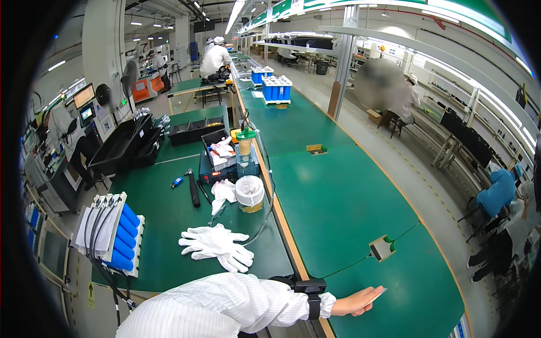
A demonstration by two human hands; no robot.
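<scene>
From the lower left my left arm, in a white striped sleeve with a black strapped device (310, 286) at the wrist, reaches right across the wooden edge strip. My left hand (356, 302) is closed over the green worktop (338, 208), its fingers pinching a small, thin, pale piece (383, 292) too small to name. My right hand is out of view. A pair of white gloves (218, 245) lies on the bench left of the strip. The square cutout (382, 248) in the worktop is just beyond my hand.
A block of blue cylinders (125, 236) with black cables stands at left. Past the gloves are a round white-topped container (249, 191), a black-handled tool (194, 190), a parts box (220, 149) and black trays (127, 146). More blue cylinder blocks (276, 89) stand far ahead. Other people work farther off.
</scene>
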